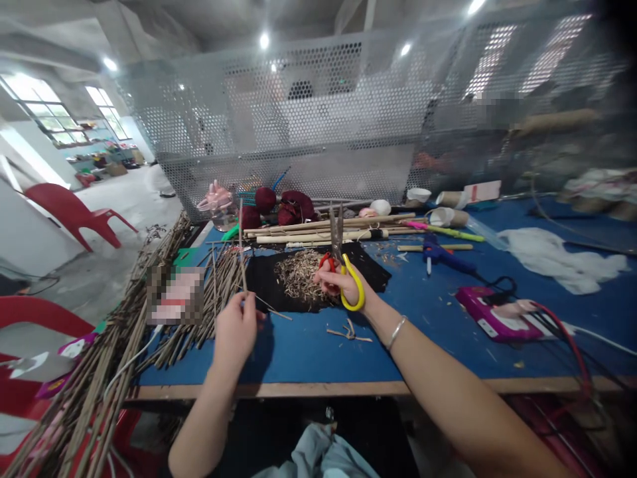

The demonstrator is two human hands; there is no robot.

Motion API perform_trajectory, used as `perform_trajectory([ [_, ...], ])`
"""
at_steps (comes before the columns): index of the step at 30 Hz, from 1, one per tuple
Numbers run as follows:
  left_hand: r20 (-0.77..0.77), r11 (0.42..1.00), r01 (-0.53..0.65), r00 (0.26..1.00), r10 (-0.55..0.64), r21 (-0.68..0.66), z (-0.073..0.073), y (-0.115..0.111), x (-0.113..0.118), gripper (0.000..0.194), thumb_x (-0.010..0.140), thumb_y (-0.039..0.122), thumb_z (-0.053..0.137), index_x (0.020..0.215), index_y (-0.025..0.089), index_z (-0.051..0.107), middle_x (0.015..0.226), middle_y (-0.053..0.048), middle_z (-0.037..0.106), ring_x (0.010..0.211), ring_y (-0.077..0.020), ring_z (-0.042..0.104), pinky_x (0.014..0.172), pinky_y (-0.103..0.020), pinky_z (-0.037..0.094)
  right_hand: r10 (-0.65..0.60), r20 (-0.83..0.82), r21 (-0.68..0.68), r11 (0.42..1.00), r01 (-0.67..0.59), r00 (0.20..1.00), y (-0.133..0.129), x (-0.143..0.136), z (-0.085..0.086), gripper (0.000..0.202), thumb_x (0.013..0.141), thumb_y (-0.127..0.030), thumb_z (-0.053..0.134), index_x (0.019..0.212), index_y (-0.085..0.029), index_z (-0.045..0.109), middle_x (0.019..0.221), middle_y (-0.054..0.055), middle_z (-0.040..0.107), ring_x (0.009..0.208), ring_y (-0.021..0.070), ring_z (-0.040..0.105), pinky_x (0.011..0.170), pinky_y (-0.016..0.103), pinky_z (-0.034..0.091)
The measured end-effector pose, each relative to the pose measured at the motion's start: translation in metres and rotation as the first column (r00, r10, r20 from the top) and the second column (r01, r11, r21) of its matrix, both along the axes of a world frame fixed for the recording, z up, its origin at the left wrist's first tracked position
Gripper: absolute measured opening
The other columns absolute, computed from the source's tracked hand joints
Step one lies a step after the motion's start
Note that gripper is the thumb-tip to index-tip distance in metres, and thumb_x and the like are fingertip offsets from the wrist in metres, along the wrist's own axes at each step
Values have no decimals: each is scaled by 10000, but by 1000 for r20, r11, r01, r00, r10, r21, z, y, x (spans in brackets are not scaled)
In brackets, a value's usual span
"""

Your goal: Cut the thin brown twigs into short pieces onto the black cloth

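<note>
My left hand (237,325) pinches a thin twig (241,249) that stands upright above its fingers. My right hand (343,282) is closed on scissors (352,282) with a yellow and a red handle; their blades point up and are slightly apart. Behind my right hand, a heap of small cut pieces (301,275) lies on a black cloth (261,272). Left of the cloth is a pile of brown twigs (213,305). A small forked twig (350,332) rests on the blue table (318,358) in front of the heap.
Long sticks (318,232) lie along the back before a perforated metal screen (298,126). A blue glue gun (445,255), a purple power strip (490,315) with cables and white cloth (562,255) are on the right. A twig bundle (114,365) overhangs the left edge near red chairs (82,216).
</note>
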State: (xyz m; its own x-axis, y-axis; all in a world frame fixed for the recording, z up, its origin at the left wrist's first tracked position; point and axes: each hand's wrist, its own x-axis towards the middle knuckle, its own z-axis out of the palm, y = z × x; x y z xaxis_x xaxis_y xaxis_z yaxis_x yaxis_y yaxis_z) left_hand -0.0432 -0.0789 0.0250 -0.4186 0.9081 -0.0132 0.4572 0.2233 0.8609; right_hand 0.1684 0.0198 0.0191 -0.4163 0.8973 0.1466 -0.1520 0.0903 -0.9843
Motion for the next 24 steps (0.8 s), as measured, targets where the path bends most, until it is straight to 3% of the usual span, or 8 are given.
perform_trajectory([
  [2,-330,995,-63,943,34,-77,4,7,-27,353,799,441,388,800,176,623,577,-63,629,555,-197,594,573,-275,408,-15,64,39,999,12,998,0,2,5,278,665,-422,586,666,-185,442,615,-13,561,427,72,418,371,193,263],
  [5,-569,987,-111,822,25,-118,5,15,-51,368,799,406,380,767,174,664,695,-118,669,709,-251,620,650,-300,408,-124,334,197,979,59,934,-8,8,19,266,636,-391,608,675,-196,432,600,-35,528,457,75,401,440,205,310],
  [8,-640,985,-118,768,9,-128,-1,18,-58,378,804,386,369,838,166,675,778,-135,679,781,-268,620,678,-309,410,-284,718,324,944,56,635,-32,18,31,216,618,-332,628,667,-199,465,594,-27,533,498,90,430,473,201,288],
  [10,-636,986,-125,772,25,-113,-6,19,-58,369,804,368,377,903,157,664,802,-133,681,788,-257,623,690,-302,415,-305,844,338,941,5,442,-55,25,32,148,666,-308,594,730,-208,505,646,-10,572,524,101,463,482,203,267],
  [12,-608,988,-128,792,52,-82,-11,18,-59,360,802,341,391,972,144,639,836,-130,681,782,-240,627,697,-290,422,-271,889,324,942,-89,369,-79,32,29,139,682,-301,587,765,-219,514,666,-5,584,567,117,493,497,204,267],
  [15,-543,991,-130,834,98,-21,-14,17,-61,361,797,300,407,1063,133,585,891,-125,675,779,-225,632,695,-281,432,-204,885,293,942,-160,419,-106,47,24,168,700,-359,578,728,-220,488,655,-20,570,560,113,480,512,201,301],
  [20,-539,988,-144,829,149,51,-11,11,-65,342,799,266,407,1074,139,564,913,-124,667,824,-248,620,719,-312,432,-370,745,381,919,101,556,-115,71,34,278,733,-466,526,696,-203,443,579,-28,506,530,105,435,501,205,354],
  [24,-585,983,-174,792,176,60,-8,4,-66,332,803,250,399,1081,168,562,925,-112,652,829,-254,600,704,-330,429,-372,701,385,916,116,608,-115,67,37,285,727,-471,533,714,-196,458,591,-27,507,535,98,424,508,202,369],
])
